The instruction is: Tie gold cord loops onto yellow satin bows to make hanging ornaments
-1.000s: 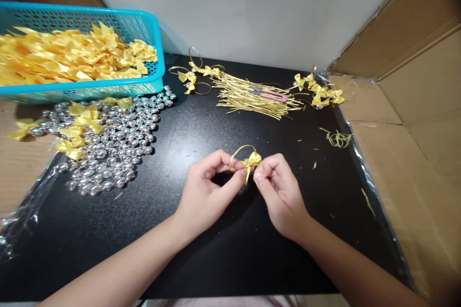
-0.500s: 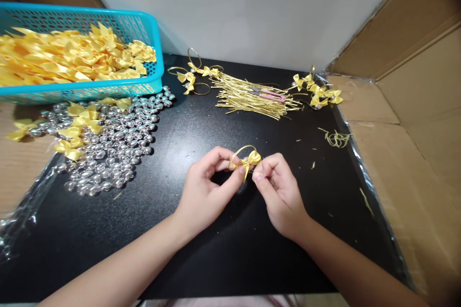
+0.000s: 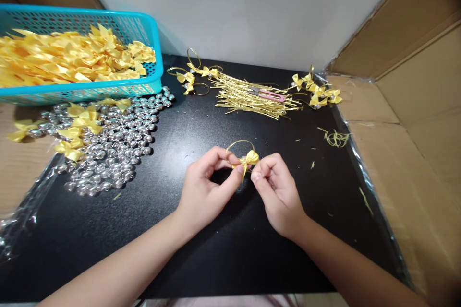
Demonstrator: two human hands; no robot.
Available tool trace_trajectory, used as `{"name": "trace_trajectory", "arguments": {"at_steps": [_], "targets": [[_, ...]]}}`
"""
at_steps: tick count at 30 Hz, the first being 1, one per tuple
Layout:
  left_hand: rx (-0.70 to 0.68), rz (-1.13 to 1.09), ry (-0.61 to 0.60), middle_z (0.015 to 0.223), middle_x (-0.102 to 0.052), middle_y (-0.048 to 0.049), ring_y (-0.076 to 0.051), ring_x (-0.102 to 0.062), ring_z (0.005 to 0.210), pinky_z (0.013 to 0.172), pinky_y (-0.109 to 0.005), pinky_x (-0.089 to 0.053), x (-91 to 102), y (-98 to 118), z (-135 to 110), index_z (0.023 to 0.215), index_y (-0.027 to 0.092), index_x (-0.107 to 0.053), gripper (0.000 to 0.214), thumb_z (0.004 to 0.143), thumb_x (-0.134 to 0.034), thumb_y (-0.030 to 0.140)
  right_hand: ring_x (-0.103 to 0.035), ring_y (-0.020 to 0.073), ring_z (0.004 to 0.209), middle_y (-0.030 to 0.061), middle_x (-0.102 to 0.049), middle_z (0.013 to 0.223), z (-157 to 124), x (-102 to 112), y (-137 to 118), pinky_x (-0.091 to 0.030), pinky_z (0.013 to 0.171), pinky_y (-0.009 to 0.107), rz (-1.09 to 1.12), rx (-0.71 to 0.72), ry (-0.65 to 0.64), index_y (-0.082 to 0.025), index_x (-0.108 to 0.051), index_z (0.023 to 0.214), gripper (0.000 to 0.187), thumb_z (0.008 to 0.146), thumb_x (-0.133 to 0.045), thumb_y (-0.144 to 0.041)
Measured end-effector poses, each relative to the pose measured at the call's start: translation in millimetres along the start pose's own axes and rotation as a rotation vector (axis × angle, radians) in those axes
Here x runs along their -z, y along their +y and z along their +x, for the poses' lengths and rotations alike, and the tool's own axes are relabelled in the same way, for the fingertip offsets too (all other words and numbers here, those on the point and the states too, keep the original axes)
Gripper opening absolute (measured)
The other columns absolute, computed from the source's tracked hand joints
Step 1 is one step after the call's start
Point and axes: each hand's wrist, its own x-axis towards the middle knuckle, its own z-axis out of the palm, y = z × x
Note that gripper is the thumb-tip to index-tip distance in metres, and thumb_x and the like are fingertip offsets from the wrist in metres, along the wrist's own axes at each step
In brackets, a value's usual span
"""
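1. Compared with the earlier frame, the gold loop [image 3: 239,141] sits a little further left and higher and shows a rounder ring; the yellow bow [image 3: 252,158] shifts slightly with it, while both hands stay almost in place.
2. Bow and loop are over the black counter [image 3: 216,268], on the near side of the bundle of gold ties [image 3: 245,105].
3. Nearer than that bundle, the left hand [image 3: 211,182] keeps a closed grip, thumb and forefinger pinching the bow near its middle.
4. Also on the bundle's near side, the right hand [image 3: 279,196] has its thumb tip brought against the curled forefinger, just beside the bow; whether a strand lies in that grip, I cannot tell.
5. Handling looks best with the left pinch firm at the knot, so the bow cannot turn, and the right fingertips working close in with small, even force. Squeezing the ribbon wings would likely crease them, and a hard pull could bend the loop.
6. Left of the bundle lie silver beads [image 3: 104,163] and the blue basket [image 3: 72,88]; right of it, looped bows [image 3: 326,96]. Pink-handled snips [image 3: 272,95] rest on top of it.
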Motion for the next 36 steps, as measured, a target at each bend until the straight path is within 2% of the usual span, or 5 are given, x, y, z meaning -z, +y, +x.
{"name": "trace_trajectory", "arguments": {"at_steps": [13, 36], "targets": [[-0.014, 0.027, 0.008, 0.076, -0.069, 0.0, -0.011, -0.066, 0.07, 0.067, -0.021, -0.051, 0.5, 1.0, 0.2, 0.08, 0.018, -0.06, 0.008, 0.081, -0.067, 0.016, -0.034, 0.0078, 0.049, -0.0076, -0.038, 0.062, 0.4, -0.5, -1.3, -0.029, 0.049, 0.023, 0.0, 0.005, 0.005, -0.023, -0.041, 0.081, 0.015, 0.094, -0.046, -0.019], [-0.093, 0.064, 0.035, 0.069, -0.068, 0.0051, -0.006, -0.064, 0.064, 0.061, -0.013, -0.048, 0.6, -2.4, 2.9, 0.074, 0.018, -0.063, 0.01, 0.078, -0.067, 0.01, -0.034, 0.0067, 0.05, -0.0086, -0.038, 0.063, -2.4, -1.1, 1.4, -0.029, 0.05, 0.022, 0.015, 0.024, 0.005, -0.025, -0.041, 0.082, 0.016, 0.095, -0.047, -0.017]]}}
